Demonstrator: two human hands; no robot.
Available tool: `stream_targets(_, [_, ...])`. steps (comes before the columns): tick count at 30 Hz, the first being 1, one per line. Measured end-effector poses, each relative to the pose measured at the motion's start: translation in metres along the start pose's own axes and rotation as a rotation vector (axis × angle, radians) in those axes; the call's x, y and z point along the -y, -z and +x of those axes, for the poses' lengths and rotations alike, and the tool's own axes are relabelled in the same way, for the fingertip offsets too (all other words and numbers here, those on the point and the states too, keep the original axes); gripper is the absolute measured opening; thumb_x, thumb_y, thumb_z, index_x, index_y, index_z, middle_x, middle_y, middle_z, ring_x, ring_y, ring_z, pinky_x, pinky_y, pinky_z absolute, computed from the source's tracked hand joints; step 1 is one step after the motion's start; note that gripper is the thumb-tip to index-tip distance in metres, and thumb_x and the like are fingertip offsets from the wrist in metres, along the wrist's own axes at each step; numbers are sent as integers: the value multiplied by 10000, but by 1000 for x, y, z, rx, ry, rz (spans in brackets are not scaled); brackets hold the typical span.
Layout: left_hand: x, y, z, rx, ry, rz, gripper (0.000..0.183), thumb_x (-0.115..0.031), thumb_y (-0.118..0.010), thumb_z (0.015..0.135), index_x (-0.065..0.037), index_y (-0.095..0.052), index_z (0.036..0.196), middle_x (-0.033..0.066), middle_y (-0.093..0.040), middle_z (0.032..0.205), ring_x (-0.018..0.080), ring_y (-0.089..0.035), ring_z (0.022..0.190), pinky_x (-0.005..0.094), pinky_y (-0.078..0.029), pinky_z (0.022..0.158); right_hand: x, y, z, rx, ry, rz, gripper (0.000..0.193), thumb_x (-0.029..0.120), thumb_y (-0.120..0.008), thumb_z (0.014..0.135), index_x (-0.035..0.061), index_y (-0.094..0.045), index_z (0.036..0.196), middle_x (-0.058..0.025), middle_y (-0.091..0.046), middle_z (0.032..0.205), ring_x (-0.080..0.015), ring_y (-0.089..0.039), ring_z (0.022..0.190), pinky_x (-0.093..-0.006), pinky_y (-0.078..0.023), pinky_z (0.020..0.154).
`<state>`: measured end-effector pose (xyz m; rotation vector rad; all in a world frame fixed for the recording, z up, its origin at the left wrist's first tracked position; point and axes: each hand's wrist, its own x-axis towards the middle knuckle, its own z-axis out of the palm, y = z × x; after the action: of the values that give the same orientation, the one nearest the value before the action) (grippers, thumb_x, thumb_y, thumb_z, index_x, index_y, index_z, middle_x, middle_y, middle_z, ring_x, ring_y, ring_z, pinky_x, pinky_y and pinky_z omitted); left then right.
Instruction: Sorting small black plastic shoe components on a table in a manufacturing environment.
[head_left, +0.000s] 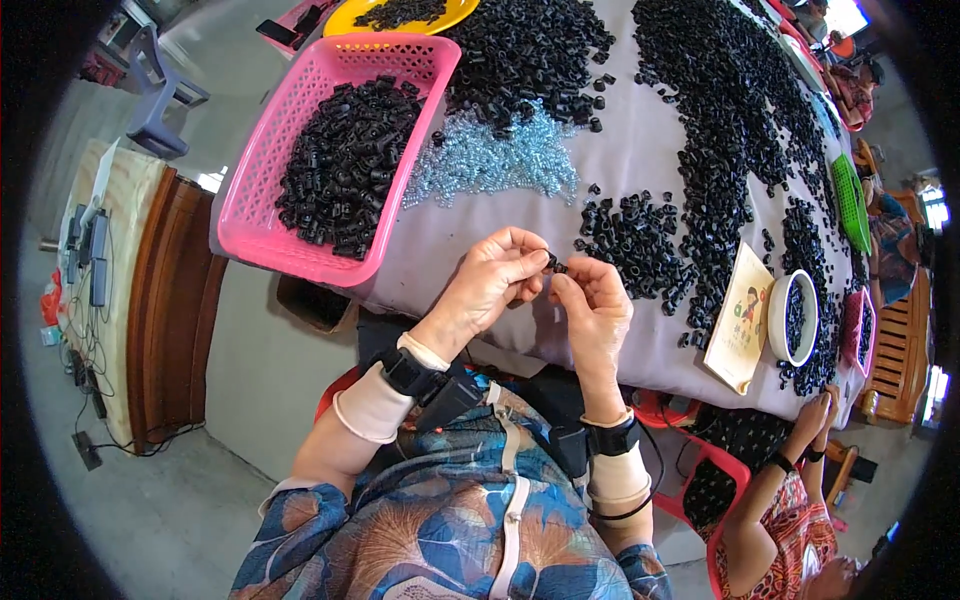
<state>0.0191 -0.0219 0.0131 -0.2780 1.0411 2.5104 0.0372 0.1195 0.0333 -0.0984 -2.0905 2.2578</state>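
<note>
Both hands meet over the near edge of the cloth-covered table point(470, 232). My left hand point(497, 272) is closed, thumb and forefinger pinching a small black plastic part point(554, 263). From the other side my right hand point(592, 298) pinches at the same spot, its fingers curled; the fingers partly hide the part. Beyond them lies a heap of small clear bluish pieces point(500, 160). A pile of small black parts point(635, 240) is just right of my hands. To the left stands a pink plastic basket point(408, 215) holding many black parts.
A yellow tray point(350, 22) of dark bits sits at the far left. Black parts spread across the table's right side, with a booklet point(738, 320), a white bowl point(800, 318) and a green basket point(848, 200). Another person's arm point(752, 510) is at lower right, beside a red chair point(722, 465).
</note>
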Motion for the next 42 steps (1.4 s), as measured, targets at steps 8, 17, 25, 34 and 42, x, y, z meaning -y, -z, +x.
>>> stream_targets(8, [2, -1, 1, 18, -54, 81, 102, -86, -595, 863, -60, -569, 958, 7, -578, 729, 78, -539, 586, 198, -375, 492, 2, 1, -1, 8, 85, -319, 116, -42, -634, 759, 5, -602, 860, -40, -609, 778, -82, -538, 695, -219, -445, 617])
stream_targets(17, [0, -2, -2, -13, -34, 131, 111, -106, -597, 867, -70, -572, 969, -12, -586, 743, 57, -543, 591, 179, -384, 503, -3, 0, -1, 31, 148, -289, 109, -50, -637, 746, -9, -588, 834, -62, -598, 773, -117, -549, 673, -231, -449, 619])
stream_targets(25, [-6, -2, -1, 44, -5, 153, 139, -108, -593, 869, -64, -556, 995, -6, -584, 750, 62, -560, 619, 172, -402, 503, -9, 1, 1, 30, 202, -251, 127, -45, -655, 731, -1, -586, 827, -67, -573, 790, -131, -549, 690, -241, -449, 607])
stream_targets(34, [-6, 4, 2, 110, 24, 184, 158, -78, -597, 858, -65, -527, 999, 12, -577, 747, 69, -539, 593, 179, -413, 497, -9, 3, 3, 99, 161, -264, 144, -35, -660, 734, 8, -577, 843, -40, -516, 843, -92, -506, 689, -218, -428, 608])
stream_targets(42, [-6, 11, 1, 117, 55, 34, 174, -69, -594, 857, -67, -514, 1012, 17, -589, 778, 71, -548, 627, 183, -424, 516, -5, -6, 3, 179, -12, -62, 235, -25, -628, 767, -2, -568, 993, -20, -506, 906, -69, -473, 729, -208, -423, 626])
